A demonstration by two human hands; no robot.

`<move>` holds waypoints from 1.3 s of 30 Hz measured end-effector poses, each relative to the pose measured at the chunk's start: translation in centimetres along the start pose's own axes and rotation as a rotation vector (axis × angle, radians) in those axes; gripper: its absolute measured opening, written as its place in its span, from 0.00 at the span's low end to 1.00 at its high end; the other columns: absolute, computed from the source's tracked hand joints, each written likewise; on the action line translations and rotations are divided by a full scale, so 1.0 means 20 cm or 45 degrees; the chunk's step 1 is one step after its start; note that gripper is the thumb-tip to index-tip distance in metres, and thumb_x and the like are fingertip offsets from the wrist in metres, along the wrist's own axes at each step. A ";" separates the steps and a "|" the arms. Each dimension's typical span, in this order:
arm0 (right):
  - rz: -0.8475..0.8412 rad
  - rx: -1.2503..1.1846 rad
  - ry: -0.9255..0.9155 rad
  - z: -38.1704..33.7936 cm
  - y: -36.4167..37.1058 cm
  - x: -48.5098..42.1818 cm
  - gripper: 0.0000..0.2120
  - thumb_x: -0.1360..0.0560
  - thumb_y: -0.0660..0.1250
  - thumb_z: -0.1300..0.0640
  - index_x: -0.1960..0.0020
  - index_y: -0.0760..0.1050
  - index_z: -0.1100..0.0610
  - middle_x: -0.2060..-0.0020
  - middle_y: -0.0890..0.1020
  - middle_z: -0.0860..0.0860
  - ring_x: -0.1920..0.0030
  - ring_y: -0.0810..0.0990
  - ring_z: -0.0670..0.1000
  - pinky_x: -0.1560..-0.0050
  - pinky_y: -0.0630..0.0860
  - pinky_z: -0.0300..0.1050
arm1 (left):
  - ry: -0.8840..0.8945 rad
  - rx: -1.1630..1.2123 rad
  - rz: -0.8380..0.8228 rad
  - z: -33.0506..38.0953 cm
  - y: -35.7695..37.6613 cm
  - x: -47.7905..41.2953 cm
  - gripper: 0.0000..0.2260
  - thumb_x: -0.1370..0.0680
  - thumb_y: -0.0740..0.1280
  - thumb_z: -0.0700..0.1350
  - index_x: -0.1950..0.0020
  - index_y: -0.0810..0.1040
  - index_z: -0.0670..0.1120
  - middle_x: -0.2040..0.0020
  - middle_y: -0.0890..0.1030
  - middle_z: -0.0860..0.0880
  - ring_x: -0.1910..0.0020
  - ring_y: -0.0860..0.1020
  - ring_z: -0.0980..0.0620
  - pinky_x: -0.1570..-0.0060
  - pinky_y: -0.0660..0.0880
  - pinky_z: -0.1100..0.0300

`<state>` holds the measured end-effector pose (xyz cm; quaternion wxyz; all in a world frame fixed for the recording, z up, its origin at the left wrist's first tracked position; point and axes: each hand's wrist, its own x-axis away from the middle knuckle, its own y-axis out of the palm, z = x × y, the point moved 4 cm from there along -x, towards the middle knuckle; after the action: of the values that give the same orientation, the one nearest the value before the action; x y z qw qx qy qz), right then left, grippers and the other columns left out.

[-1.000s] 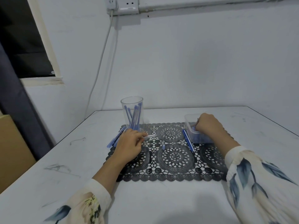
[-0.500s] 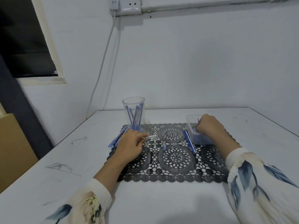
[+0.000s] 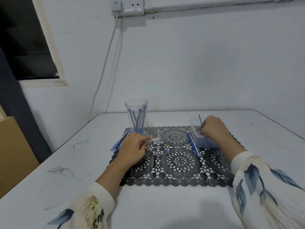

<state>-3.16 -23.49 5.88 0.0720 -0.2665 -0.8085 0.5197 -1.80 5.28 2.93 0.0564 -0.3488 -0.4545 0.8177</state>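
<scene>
Hands both engaged. Left hand [image 3: 132,149], fingers curled, pinches a clear barrel [image 3: 154,140] low over the mat [image 3: 176,179], tip pointing to 3 o'clock. Right hand [image 3: 212,128], curled inside the box [image 3: 192,123] at the mat's 2 o'clock, pinches a thin blue refill [image 3: 200,120] standing upright above the rim. Finished pens stand in the cup [image 3: 137,113] at 11 o'clock.

Assessment: pen assembly, at the refill pick-up step. Next move calls for lifting the refill clear, carrying it toward 9 o'clock and aligning it with the barrel's open end. A loose cap [image 3: 168,151] lies mid-mat.
</scene>
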 end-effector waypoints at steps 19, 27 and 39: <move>0.656 -0.290 -0.869 -0.34 -0.05 0.26 0.10 0.27 0.67 0.64 0.47 0.81 0.57 0.55 0.81 0.53 0.53 0.79 0.54 0.61 0.76 0.48 | 0.003 0.023 0.039 0.00 -0.01 0.00 0.13 0.23 0.63 0.41 0.40 0.79 0.49 0.53 0.81 0.51 0.54 0.68 0.56 0.53 0.64 0.61; 0.749 0.049 -1.355 -0.35 0.16 0.38 0.13 0.37 0.76 0.67 0.54 0.81 0.60 0.60 0.81 0.54 0.60 0.80 0.55 0.58 0.75 0.46 | -0.021 0.075 0.047 0.00 -0.03 -0.01 0.13 0.22 0.62 0.41 0.39 0.78 0.48 0.54 0.79 0.53 0.52 0.69 0.55 0.50 0.67 0.59; 0.717 0.105 -1.305 -0.34 0.17 0.40 0.26 0.39 0.65 0.69 0.43 0.80 0.53 0.65 0.76 0.52 0.66 0.75 0.53 0.67 0.70 0.43 | -0.026 0.157 0.088 0.02 -0.06 0.01 0.13 0.22 0.62 0.40 0.39 0.78 0.49 0.57 0.74 0.53 0.51 0.71 0.53 0.49 0.70 0.57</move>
<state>-6.10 -12.81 4.67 -0.4588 -0.1828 -0.6172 0.6125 -2.44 5.85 3.84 0.0448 -0.3519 -0.3915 0.8490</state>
